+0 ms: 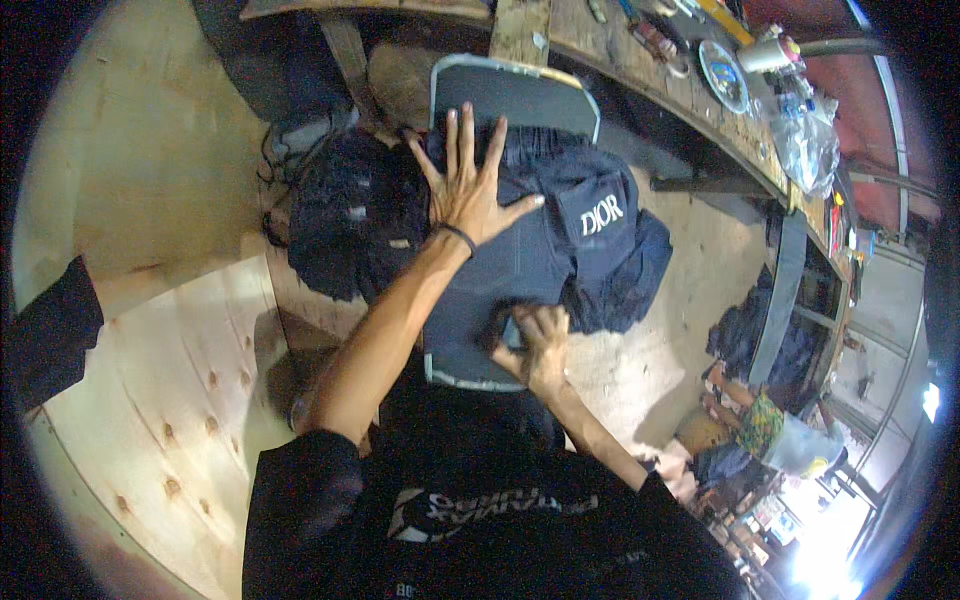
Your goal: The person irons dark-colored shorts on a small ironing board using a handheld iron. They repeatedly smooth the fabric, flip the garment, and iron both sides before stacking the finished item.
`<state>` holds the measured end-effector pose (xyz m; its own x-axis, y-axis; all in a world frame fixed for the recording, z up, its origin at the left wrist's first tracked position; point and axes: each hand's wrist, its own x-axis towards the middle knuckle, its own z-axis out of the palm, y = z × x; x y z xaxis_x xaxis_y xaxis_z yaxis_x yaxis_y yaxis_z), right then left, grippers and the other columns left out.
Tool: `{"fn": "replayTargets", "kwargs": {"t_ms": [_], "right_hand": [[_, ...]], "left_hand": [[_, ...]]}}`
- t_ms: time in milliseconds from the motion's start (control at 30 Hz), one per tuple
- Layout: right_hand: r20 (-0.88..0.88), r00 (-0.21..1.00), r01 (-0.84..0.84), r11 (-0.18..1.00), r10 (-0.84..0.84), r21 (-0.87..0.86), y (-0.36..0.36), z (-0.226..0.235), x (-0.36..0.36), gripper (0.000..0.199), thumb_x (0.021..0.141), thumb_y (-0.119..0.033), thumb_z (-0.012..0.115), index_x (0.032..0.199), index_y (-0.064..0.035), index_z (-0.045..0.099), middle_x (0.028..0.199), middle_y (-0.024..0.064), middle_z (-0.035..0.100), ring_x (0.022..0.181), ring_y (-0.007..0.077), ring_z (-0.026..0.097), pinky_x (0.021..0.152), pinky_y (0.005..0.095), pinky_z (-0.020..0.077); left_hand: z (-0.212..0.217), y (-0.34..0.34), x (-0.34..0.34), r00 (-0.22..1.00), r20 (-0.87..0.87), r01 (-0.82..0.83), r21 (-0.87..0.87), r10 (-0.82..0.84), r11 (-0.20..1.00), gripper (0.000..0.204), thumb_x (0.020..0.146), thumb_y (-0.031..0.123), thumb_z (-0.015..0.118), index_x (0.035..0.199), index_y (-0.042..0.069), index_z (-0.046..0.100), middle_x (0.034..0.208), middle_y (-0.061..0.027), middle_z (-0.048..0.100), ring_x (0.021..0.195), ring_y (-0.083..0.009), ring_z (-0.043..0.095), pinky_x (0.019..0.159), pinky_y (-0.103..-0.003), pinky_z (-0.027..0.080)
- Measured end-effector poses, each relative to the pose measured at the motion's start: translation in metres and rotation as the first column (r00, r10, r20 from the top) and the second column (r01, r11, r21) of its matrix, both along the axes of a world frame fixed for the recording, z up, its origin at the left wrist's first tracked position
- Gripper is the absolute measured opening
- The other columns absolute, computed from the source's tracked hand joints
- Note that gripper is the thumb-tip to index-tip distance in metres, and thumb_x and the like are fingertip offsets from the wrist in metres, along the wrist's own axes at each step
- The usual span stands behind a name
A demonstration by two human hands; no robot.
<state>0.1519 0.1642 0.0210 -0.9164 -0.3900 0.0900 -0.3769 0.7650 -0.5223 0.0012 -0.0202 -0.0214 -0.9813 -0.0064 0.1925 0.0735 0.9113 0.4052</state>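
Observation:
A dark navy garment [490, 260] with a gathered elastic band is stretched over a flat board [515, 90] with pale edges. White lettering [601, 215] is printed on a bunched part of it at the right. My left hand [468, 190] lies open on the cloth near the band, its fingers spread. Nearer to me, my right hand [540, 348] is closed around a small blue-grey piece [513, 333] held against the cloth. Blur and the fingers hide what kind of thing it is. More bunched dark cloth [340, 220] hangs left of the board.
Along the upper right runs a wooden workbench [690, 120] with a round dish [722, 76], a white roll [768, 54] and a clear plastic bag [806, 150]. Plywood panels [170, 400] stand at the left. Another person [765, 425] in patterned shorts is at the right, near dark cloth [745, 325].

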Motion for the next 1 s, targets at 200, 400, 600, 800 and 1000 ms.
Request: {"fn": "replayTargets", "kwargs": {"t_ms": [200, 400, 600, 800, 1000], "right_hand": [[-0.013, 0.999, 0.051, 0.993, -0.050, 0.110, -0.020, 0.003, 0.005, 0.051, 0.073, -0.037, 0.084, 0.109, -0.0031, 0.072, 0.102, 0.0140, 0.065, 0.093, 0.0377, 0.056, 0.083, 0.0518, 0.0468], [0.152, 0.985, -0.089, 0.996, 0.084, 0.024, -0.037, 0.003, 0.017, 0.057, 0.070, -0.044, 0.088, 0.110, -0.0056, 0.074, 0.102, 0.0128, 0.065, 0.098, 0.0391, 0.057, 0.087, 0.0510, 0.0471], [0.165, 0.967, -0.192, 0.981, 0.194, -0.026, -0.057, -0.011, 0.024, 0.056, 0.069, -0.040, 0.088, 0.113, -0.0075, 0.073, 0.107, 0.0143, 0.063, 0.098, 0.0402, 0.056, 0.084, 0.0530, 0.0463], [0.139, 0.946, -0.294, 0.956, 0.291, -0.003, -0.058, -0.005, 0.046, 0.058, 0.070, -0.038, 0.089, 0.115, -0.0051, 0.072, 0.101, 0.0149, 0.059, 0.095, 0.0363, 0.055, 0.082, 0.0479, 0.0465], [0.182, 0.886, -0.426, 0.904, 0.426, -0.041, -0.039, -0.002, 0.033, 0.064, 0.076, -0.037, 0.088, 0.124, -0.0003, 0.067, 0.105, 0.0159, 0.058, 0.097, 0.0370, 0.054, 0.085, 0.0496, 0.0453]], "left_hand": [[-0.001, -0.001, -0.003, 0.993, -0.024, 0.113, 0.028, -0.112, 0.993, 0.117, 0.079, 0.083, 0.064, 0.169, 0.024, 0.019, 0.174, -0.0261, 0.006, 0.162, -0.0433, 0.003, 0.114, -0.085, -0.001], [-0.003, -0.006, -0.008, 0.954, -0.109, 0.283, 0.039, -0.278, 0.958, 0.096, 0.090, 0.070, 0.063, 0.168, 0.030, 0.024, 0.175, -0.0183, 0.012, 0.162, -0.0380, 0.011, 0.117, -0.084, 0.003], [-0.011, -0.003, -0.004, 0.939, -0.142, 0.323, 0.039, -0.314, 0.946, 0.091, 0.089, 0.067, 0.065, 0.164, 0.026, 0.034, 0.175, -0.0174, 0.013, 0.162, -0.0374, 0.011, 0.117, -0.083, 0.005], [0.000, -0.019, -0.006, 0.913, -0.110, 0.405, 0.142, -0.393, 0.903, 0.087, 0.089, 0.059, 0.068, 0.161, 0.020, 0.040, 0.173, -0.0200, 0.016, 0.161, -0.0379, 0.016, 0.124, -0.074, 0.008], [0.001, -0.048, -0.010, 0.932, -0.046, 0.360, 0.034, -0.359, 0.932, 0.113, 0.072, 0.082, 0.071, 0.163, 0.025, 0.037, 0.174, -0.0189, 0.014, 0.161, -0.0399, 0.011, 0.117, -0.083, 0.001]]}}
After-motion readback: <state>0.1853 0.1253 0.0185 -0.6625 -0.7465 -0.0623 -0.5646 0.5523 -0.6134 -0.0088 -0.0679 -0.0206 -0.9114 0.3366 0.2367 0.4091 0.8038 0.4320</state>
